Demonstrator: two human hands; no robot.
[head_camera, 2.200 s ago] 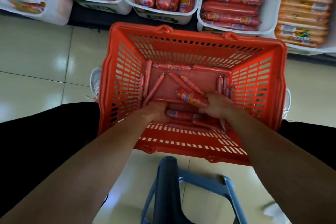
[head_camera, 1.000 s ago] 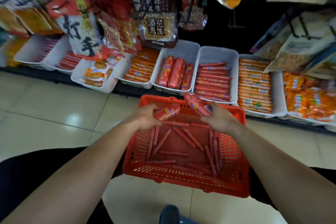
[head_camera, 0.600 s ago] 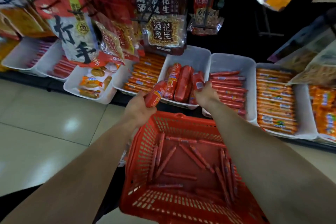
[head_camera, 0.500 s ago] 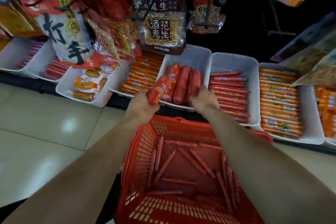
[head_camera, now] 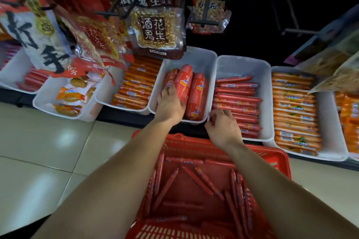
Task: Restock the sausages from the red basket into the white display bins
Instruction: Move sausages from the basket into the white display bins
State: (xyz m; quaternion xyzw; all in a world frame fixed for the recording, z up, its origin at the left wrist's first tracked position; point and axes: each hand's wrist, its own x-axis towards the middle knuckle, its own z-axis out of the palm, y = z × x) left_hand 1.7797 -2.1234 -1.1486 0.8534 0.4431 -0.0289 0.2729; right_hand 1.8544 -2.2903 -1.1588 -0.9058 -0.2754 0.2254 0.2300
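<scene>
Left hand (head_camera: 171,103) presses a fat sausage (head_camera: 169,81) into the bin (head_camera: 206,58); our right hand (head_camera: 223,126) hangs curled, apparently empty. Thin sausages (head_camera: 196,180) wait in the basket (head_camera: 279,157); crowded stock could roll out

Dim, soft frame with wide-angle bending at the edges; overhead glare patches on the floor tiles (head_camera: 35,137).
</scene>
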